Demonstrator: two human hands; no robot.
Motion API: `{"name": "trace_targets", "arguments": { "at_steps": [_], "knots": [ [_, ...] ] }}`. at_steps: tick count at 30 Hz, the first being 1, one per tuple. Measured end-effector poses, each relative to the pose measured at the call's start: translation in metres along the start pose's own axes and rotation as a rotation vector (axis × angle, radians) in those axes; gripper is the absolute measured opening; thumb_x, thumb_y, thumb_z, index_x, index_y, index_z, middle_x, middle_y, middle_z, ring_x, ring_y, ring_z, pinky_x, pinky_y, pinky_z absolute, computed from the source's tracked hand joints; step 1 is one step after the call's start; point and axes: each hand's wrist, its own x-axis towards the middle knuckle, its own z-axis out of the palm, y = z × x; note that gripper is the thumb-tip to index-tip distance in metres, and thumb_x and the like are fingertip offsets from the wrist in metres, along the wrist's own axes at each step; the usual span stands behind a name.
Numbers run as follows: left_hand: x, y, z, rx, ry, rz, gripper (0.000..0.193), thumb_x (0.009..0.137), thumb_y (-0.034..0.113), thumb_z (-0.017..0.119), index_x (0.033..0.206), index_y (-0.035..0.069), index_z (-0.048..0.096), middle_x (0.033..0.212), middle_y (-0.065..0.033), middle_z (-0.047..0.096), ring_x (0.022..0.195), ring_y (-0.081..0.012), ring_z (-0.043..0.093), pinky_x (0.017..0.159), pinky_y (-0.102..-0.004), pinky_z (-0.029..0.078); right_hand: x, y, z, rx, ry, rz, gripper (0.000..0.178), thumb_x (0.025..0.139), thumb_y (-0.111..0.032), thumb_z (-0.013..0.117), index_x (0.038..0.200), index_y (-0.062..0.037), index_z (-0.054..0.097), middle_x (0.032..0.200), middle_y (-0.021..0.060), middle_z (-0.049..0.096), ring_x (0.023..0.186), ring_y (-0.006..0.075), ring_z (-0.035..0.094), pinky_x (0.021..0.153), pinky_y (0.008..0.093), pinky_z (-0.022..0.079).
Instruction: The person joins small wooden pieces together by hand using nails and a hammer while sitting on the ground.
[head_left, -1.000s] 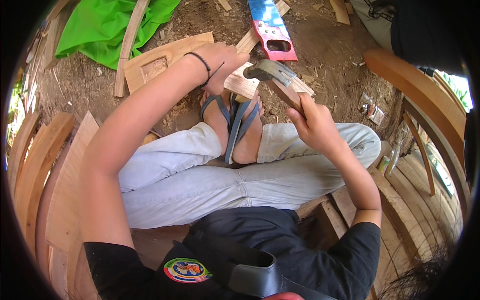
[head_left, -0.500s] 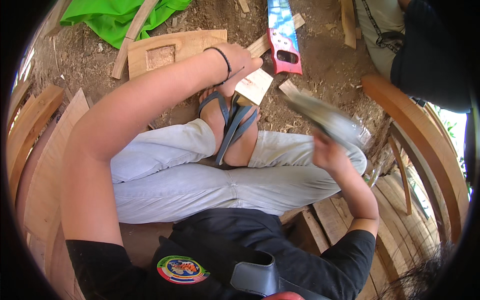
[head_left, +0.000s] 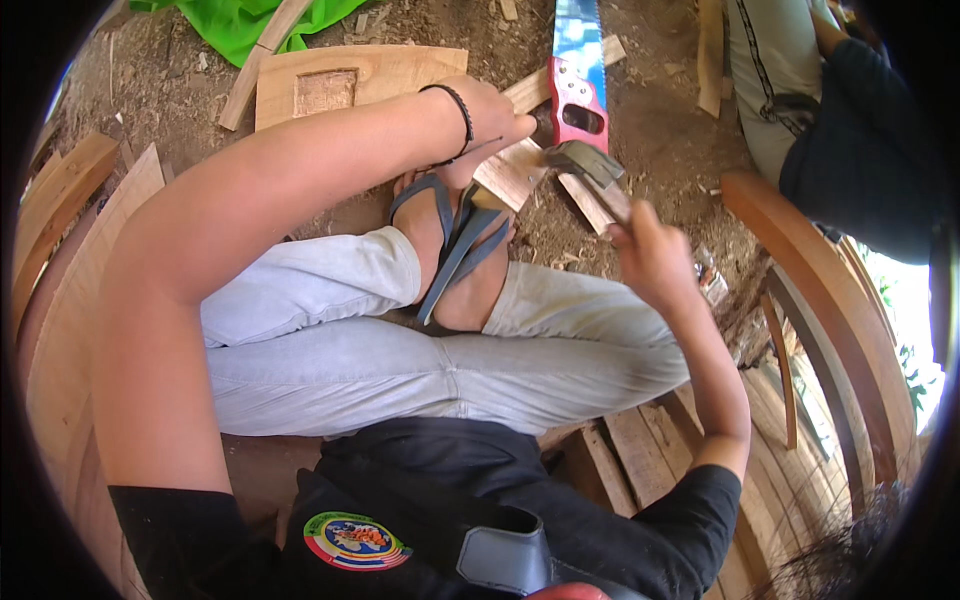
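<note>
My left hand [head_left: 492,115] grips a short, squared wooden block [head_left: 513,172] from its far side, just beyond my sandalled feet. The block's pale face tilts up toward me, and most of my fingers are hidden behind it. A claw hammer [head_left: 584,160] is in my right hand [head_left: 648,255], its fingers closed around the handle. The hammer's head is at the block's right end; whether they touch I cannot tell. Under the block are the dark flip-flops [head_left: 457,250] on my feet.
A handsaw [head_left: 580,95] with a red handle lies across a wood strip [head_left: 528,92]. A board with a square recess [head_left: 362,78] lies past my left forearm. An offcut [head_left: 588,204] lies under the hammer. Another person [head_left: 850,150] sits at far right, near curved timbers [head_left: 830,290].
The hammer has swung leftward from over my right knee to the end of the block, and my right hand has moved with it. My left hand keeps its hold on the block.
</note>
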Motion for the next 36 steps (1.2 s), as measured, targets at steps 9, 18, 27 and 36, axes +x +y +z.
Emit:
{"name": "trace_targets", "arguments": {
  "at_steps": [9,18,27,36],
  "knots": [
    [0.000,0.000,-0.001,0.020,-0.019,-0.033,0.072,0.045,0.009,0.082,0.109,0.002,0.052,0.093,-0.0204,0.065,0.091,-0.0376,0.068,0.074,-0.0437,0.056,-0.005,-0.001,0.013,0.105,0.162,-0.308,0.028,0.091,-0.028,0.068,0.096,-0.0039,0.054,0.078,0.0234,0.063,0.064,0.0355,0.066,0.053,0.0454,0.052],
    [-0.008,0.004,-0.015,0.085,-0.149,-0.063,0.075,0.042,0.014,0.087,0.107,0.001,0.051,0.086,-0.0186,0.068,0.088,-0.0364,0.070,0.071,-0.0432,0.058,-0.004,0.001,-0.019,0.822,0.440,-0.691,0.033,0.100,-0.032,0.058,0.121,-0.0081,0.050,0.075,0.0059,0.055,0.057,0.0167,0.051,0.049,0.0293,0.043],
    [-0.008,0.005,-0.017,0.139,-0.153,-0.035,0.065,0.049,0.015,0.081,0.106,0.000,0.052,0.081,-0.0184,0.068,0.082,-0.0363,0.071,0.067,-0.0438,0.057,-0.014,-0.002,-0.039,1.025,0.497,-0.417,0.018,0.098,-0.022,0.054,0.094,-0.0039,0.053,0.072,0.0048,0.053,0.053,0.0220,0.049,0.049,0.0288,0.041],
    [-0.010,-0.017,-0.011,-0.016,-0.005,0.022,0.066,0.053,0.020,0.083,0.108,0.001,0.052,0.080,-0.0172,0.069,0.082,-0.0360,0.071,0.070,-0.0424,0.057,0.021,0.032,-0.014,0.566,0.310,-0.414,0.019,0.095,-0.022,0.061,0.105,-0.0058,0.057,0.071,0.0053,0.061,0.056,0.0191,0.055,0.055,0.0327,0.047]
  ]
}}
